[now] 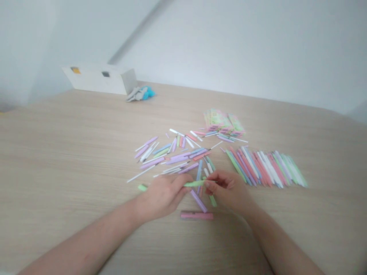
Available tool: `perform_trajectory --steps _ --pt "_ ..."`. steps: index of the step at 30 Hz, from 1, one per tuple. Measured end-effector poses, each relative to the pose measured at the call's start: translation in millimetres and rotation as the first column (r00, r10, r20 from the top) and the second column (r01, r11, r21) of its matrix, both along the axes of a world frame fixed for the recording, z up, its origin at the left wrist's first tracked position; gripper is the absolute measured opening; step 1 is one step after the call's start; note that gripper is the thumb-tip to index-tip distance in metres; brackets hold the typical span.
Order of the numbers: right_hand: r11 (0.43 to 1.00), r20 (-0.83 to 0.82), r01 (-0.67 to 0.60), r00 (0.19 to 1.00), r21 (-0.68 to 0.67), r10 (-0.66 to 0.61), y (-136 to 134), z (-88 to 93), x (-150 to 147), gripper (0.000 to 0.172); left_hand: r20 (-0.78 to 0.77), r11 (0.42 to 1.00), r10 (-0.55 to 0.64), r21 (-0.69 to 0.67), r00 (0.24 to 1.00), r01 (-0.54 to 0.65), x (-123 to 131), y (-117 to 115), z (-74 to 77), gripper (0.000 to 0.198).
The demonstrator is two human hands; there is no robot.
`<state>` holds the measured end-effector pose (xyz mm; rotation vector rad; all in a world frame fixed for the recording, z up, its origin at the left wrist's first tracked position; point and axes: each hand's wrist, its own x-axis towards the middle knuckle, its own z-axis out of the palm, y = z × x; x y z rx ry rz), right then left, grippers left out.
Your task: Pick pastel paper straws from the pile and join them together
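Between my two hands is a slim light-green pen (195,183). My left hand (164,193) is closed around its left part. The fingers of my right hand (222,187) pinch its right end. Under and behind the hands lie scattered pastel caps or barrels (180,157) and white sticks with dark tips (140,173). A purple piece (198,201) and a pink one (197,215) rest just in front of the hands. The green end of another piece (142,187) shows beside my left wrist. Blur hides the finer details.
To the right, a row of several pastel pens (266,168) lies side by side. Stacked printed packets (222,121) sit behind it. A white box (97,80) with two cut-outs stands at the back left, with a crumpled grey and blue item (141,93) against it. A pale wall (243,46) bounds the wooden table.
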<state>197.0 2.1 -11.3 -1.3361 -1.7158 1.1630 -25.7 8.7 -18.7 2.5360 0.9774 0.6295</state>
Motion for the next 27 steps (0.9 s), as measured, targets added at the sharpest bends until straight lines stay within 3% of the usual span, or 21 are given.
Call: perform_trajectory --steps 9,13,16,20,27 --pt "0.999 0.045 0.007 0.999 -0.034 -0.005 0.1 2.3 -3.9 0.040 -0.018 1.000 0.000 0.020 1.000 0.001 0.7 -1.2 1.9 0.022" --pt "0.999 0.022 0.044 0.999 -0.009 -0.044 -0.6 1.2 -4.5 0.030 -0.049 0.999 0.048 -0.008 0.998 -0.048 1.7 -0.6 3.0 0.021" --pt "0.999 0.009 0.041 0.999 -0.012 -0.041 -3.2 1.2 -7.3 0.023 -0.036 1.000 0.022 -0.007 0.999 -0.022 3.6 -1.5 2.5 0.020" --pt "0.998 0.027 0.056 0.998 -0.034 -0.055 -5.4 0.9 -11.5 0.021 -0.046 1.000 0.025 0.001 0.999 -0.025 4.8 -1.9 -0.8 0.019" --pt "0.993 -0.115 0.065 0.990 -0.097 -0.076 -2.0 -0.9 -8.2 0.023 -0.031 0.999 0.001 -0.052 1.000 -0.002 2.2 1.5 -2.0 0.022"
